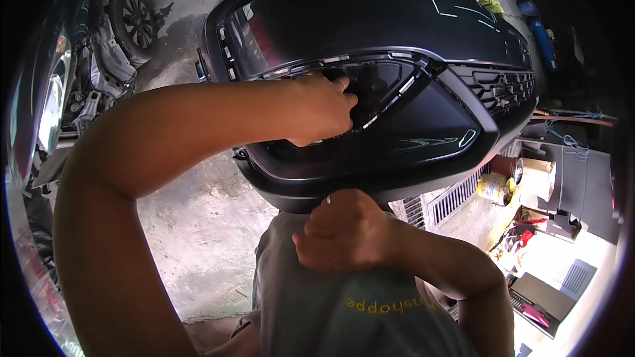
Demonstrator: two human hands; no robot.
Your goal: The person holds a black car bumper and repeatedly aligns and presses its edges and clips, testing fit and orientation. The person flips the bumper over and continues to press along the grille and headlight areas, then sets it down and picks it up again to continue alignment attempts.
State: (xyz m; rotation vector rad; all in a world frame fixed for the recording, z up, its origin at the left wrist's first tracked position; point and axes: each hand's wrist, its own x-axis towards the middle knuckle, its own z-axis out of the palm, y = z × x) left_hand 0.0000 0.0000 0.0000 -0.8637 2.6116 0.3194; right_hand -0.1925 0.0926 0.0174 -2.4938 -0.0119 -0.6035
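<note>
A glossy dark car bumper (331, 23) lies across the view in front of me, its black mesh grille (499, 86) to the right. My left hand (324, 107) reaches over the bumper's light-shaped recess (378, 82), fingers curled down against its edge. What those fingers pinch, if anything, is hidden beneath them. Short pale strips (406, 84) run along the rim of the recess. Close to my chest, just below the bumper's near edge, my right hand (344, 233) is closed in a fist. A tiny white bit (329, 199) shows at its fingers, too small to name.
At the upper left stands a car with its wheel (134, 21) and bare metal parts showing. A floor grate (456, 197), a yellow can (493, 188) and a pale bucket (537, 177) are at the right. Farther back are a blue cylinder (544, 43) and a yellow-green cloth (491, 4).
</note>
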